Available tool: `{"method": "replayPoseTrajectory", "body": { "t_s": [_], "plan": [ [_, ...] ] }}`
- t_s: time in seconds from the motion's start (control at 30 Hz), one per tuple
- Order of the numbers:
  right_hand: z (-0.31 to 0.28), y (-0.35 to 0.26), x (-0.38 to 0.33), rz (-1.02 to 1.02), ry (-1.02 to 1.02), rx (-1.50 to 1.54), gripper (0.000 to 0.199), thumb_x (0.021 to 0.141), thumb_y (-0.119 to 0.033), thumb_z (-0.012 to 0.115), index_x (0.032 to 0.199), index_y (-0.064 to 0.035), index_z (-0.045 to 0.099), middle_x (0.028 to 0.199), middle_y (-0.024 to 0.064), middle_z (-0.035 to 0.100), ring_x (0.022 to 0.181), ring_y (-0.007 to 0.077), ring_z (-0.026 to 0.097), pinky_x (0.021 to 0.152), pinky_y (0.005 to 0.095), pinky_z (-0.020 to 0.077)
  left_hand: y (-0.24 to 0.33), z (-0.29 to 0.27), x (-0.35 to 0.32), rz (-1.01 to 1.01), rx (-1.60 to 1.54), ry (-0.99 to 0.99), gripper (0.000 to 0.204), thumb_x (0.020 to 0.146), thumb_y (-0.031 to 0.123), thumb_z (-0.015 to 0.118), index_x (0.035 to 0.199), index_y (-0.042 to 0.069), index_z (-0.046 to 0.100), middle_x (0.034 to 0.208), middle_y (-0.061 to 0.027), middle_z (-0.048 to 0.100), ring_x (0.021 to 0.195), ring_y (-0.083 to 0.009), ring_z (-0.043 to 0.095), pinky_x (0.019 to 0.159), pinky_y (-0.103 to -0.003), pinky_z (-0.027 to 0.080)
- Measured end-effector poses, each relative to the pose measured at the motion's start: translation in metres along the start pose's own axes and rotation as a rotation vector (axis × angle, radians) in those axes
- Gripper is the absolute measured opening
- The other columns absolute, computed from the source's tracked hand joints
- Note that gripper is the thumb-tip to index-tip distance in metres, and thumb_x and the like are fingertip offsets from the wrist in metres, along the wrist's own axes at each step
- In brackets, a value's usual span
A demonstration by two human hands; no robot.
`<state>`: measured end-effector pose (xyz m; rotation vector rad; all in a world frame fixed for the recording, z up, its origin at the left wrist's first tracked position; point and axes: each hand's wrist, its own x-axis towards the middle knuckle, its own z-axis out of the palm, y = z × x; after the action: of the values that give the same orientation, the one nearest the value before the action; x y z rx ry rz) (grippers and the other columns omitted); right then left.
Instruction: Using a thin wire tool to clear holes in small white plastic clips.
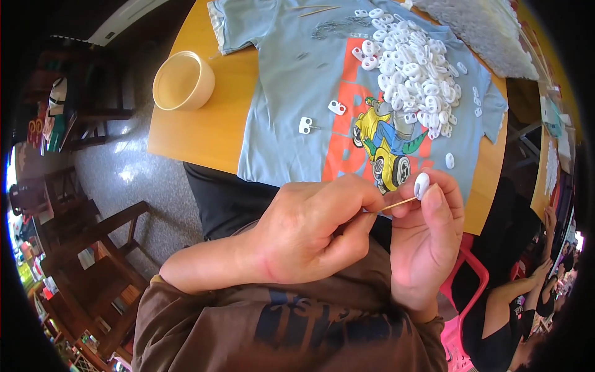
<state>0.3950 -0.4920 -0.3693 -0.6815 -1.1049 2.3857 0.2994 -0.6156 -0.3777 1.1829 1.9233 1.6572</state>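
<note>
Left hand (310, 232) fingers pinch a thin wooden stick (400, 202), right hand (427, 235) fingers grip a small white plastic piece (421, 185) off the worktop's (204, 130) near edge; best keep stick straight, piece steady.

A thin wooden stick (400, 202) and a smooth, shiny white plastic piece (421, 184) are held. Above them, soft matt cloth is seen in the blue T-shirt (291, 80), spread on a smooth wooden table (204, 130). Left of the shirt, a matt cream bowl (183, 80) is seen.
</note>
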Motion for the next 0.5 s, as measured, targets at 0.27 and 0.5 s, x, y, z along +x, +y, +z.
{"method": "replayPoseTrajectory", "body": {
  "t_s": [0.27, 0.5],
  "plan": [
    [-0.0014, 0.0022, 0.0013, -0.017, 0.028, -0.031, 0.021, 0.084, -0.011, 0.057, 0.101, 0.0013, 0.055, 0.090, 0.0079, 0.061, 0.072, 0.0145, 0.058, 0.067, 0.0278, 0.0492, -0.0003, -0.0008, 0.0001, -0.038, -0.002, -0.023, 0.018, 0.069, -0.008, 0.057, 0.083, 0.002, 0.054, 0.061, -0.0026, 0.054, 0.047, -0.0103, 0.052, 0.044, -0.023, 0.039],
    [-0.0010, 0.0060, 0.0032, -0.056, 0.037, -0.083, 0.020, 0.084, -0.011, 0.057, 0.101, 0.0012, 0.055, 0.090, 0.0080, 0.060, 0.074, 0.0143, 0.057, 0.068, 0.0274, 0.0489, -0.0026, 0.0035, -0.0016, -0.029, 0.004, 0.027, 0.018, 0.069, -0.009, 0.056, 0.084, 0.002, 0.054, 0.059, -0.0023, 0.053, 0.047, -0.0099, 0.051, 0.043, -0.023, 0.039]
  ]
}}
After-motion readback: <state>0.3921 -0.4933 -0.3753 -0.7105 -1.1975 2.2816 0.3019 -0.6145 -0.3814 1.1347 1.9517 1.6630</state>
